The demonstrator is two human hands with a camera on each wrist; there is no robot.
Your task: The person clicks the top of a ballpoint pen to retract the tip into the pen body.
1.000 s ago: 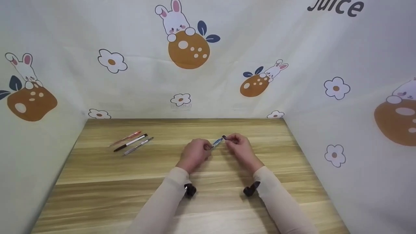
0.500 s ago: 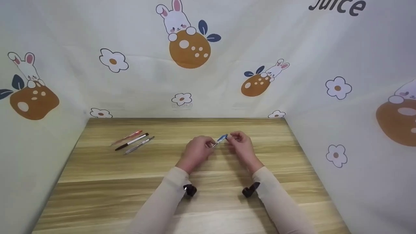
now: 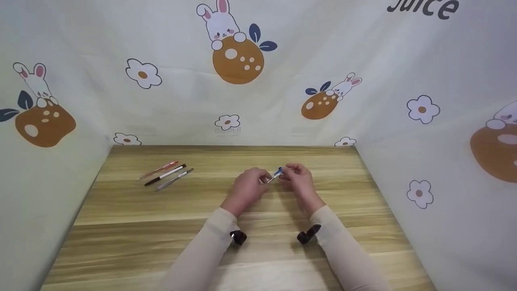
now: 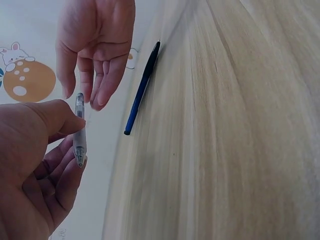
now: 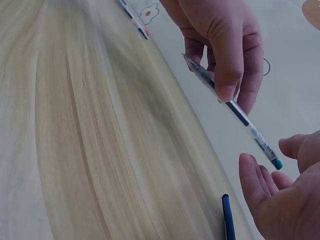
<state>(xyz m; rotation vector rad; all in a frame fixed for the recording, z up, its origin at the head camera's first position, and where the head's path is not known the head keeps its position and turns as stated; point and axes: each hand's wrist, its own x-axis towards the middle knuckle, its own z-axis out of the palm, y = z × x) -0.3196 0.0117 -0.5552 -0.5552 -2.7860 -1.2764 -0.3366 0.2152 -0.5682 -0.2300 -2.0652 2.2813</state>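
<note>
My left hand (image 3: 248, 188) pinches a clear-barrelled pen (image 5: 244, 120) between thumb and fingers, above the table. The pen slants, its pointed tip on the left hand's side and a teal end toward the right hand. Beside that end is my right hand (image 3: 299, 178), its fingers loosely bent and apart. The right wrist view shows the teal end between the right thumb and fingers, with no clear grip on it. A blue pen with a dark end (image 4: 141, 92) lies on the table below the hands; in the head view it cannot be told apart clearly.
Three more pens lie side by side at the table's back left: a reddish one (image 3: 159, 169), a white and dark one (image 3: 165, 175) and a grey clear one (image 3: 175, 179). Printed cloth walls (image 3: 177, 101) enclose the wooden table (image 3: 133, 242) at the back and both sides.
My left hand has shifted slightly right with the clear pen, closer to the right hand. The right hand stays near the pen's end. The head view has drifted a little; the three pens lie unmoved.
</note>
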